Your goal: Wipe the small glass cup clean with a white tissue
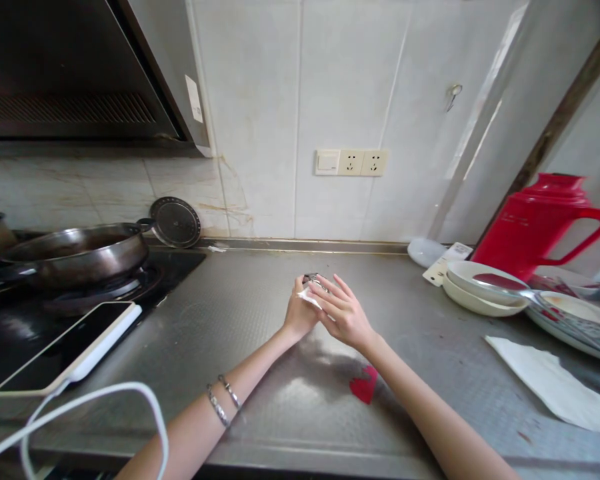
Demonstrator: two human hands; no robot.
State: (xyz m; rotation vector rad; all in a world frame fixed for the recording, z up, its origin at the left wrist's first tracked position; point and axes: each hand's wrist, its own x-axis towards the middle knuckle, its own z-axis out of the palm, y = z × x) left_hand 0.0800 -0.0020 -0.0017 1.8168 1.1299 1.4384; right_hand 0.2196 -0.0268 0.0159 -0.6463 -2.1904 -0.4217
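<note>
Over the middle of the steel counter, my left hand (300, 315) is wrapped round a small shiny object with dark and silvery parts (314, 279). Its kind is not clear, as my fingers cover most of it. My right hand (349, 319) lies across it from the right, fingers fairly straight, with a small piece of white tissue (308, 298) under them. The tissue sits between my right fingers and the left hand's object. A red heart-shaped piece (364, 385) lies on the counter below my right forearm.
At left, a steel pan (90, 257) stands on the black stove, with a cabled phone (67, 350) at its edge. To the right are stacked bowls (480, 300), a red thermos jug (535, 223), plates (580, 320) and a white paper towel (550, 383). A tiled wall (260, 100) closes the back.
</note>
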